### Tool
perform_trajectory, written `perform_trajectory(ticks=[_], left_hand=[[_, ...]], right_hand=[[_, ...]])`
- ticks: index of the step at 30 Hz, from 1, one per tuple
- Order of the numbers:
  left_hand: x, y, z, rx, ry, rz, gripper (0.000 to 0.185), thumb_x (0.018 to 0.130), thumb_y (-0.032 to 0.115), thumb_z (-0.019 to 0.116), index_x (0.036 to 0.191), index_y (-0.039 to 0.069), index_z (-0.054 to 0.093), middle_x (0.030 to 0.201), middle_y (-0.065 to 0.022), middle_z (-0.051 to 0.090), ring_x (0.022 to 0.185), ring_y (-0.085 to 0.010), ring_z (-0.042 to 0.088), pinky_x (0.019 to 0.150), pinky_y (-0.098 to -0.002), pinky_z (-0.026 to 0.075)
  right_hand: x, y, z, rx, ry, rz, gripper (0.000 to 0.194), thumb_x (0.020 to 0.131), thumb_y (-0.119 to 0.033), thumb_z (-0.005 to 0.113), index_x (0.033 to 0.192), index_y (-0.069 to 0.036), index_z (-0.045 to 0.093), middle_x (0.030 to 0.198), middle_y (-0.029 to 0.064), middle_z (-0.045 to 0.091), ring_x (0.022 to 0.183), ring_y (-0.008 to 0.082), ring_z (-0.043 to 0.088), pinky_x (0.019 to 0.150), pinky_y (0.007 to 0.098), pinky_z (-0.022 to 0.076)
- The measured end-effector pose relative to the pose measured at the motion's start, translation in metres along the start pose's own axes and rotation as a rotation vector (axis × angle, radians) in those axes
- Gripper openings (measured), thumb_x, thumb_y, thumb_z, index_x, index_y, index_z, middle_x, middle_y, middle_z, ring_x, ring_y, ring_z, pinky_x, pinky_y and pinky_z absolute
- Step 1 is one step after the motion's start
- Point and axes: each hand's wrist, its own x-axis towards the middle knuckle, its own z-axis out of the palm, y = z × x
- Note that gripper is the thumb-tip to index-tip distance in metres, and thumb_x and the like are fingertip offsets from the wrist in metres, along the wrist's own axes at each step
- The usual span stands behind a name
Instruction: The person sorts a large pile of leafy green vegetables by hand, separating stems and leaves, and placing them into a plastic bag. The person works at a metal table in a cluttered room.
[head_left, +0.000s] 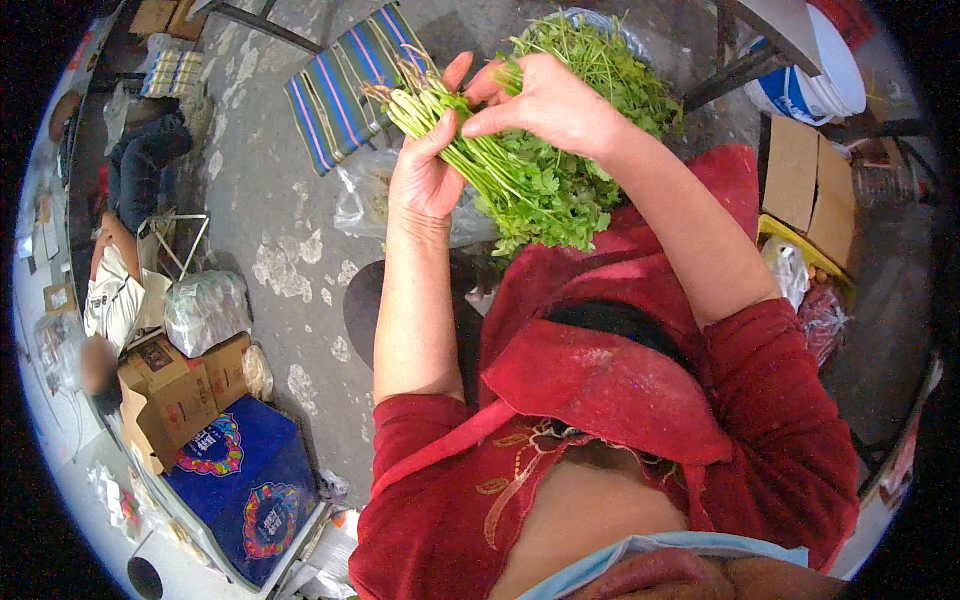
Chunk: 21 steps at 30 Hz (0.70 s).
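A bunch of coriander (499, 176) lies across my left hand (431, 176), which grips it by the stems with the thumb on top. Its pale root ends point up and left, and the leaves hang down right over the red apron (600, 367). My right hand (555, 105) is bent over the stems, thumb tip against the bunch. A small green sprig (508, 76) shows within its curled fingers. Behind that hand, a large heap of coriander (637, 90) rests on blue plastic (611, 26), partly hidden by my forearm.
Beyond the bunch stands a striped folding stool (337, 97), with a clear plastic bag (360, 199) beside it on the concrete floor. Cartons (176, 382) and a seated person (116, 292) are at left. A white bucket (810, 82) and a yellow crate (772, 229) stand at right.
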Motion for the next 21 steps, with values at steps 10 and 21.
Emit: perform_trajectory(ticks=[10,21], left_hand=[[-0.001,-0.006,-0.011,0.038,0.371,0.048,0.035,0.077,0.001,0.056,0.110,-0.002,0.048,0.105,-0.0116,0.055,0.095,-0.0223,0.054,0.087,-0.0339,0.043],[-0.002,-0.009,-0.004,0.033,0.314,0.122,0.033,0.079,0.013,0.056,0.110,0.002,0.050,0.117,-0.0131,0.049,0.107,-0.0228,0.047,0.094,-0.0357,0.035]], right_hand=[[0.006,0.010,-0.010,-0.107,0.210,0.075,0.019,0.070,-0.016,0.067,0.080,-0.001,0.060,0.072,0.0014,0.058,0.068,0.0090,0.052,0.067,0.0245,0.0410],[0.002,0.008,-0.002,0.176,0.139,-0.053,0.023,0.070,-0.019,0.067,0.086,-0.002,0.062,0.076,0.0007,0.059,0.066,0.0069,0.051,0.057,0.0221,0.0382]])
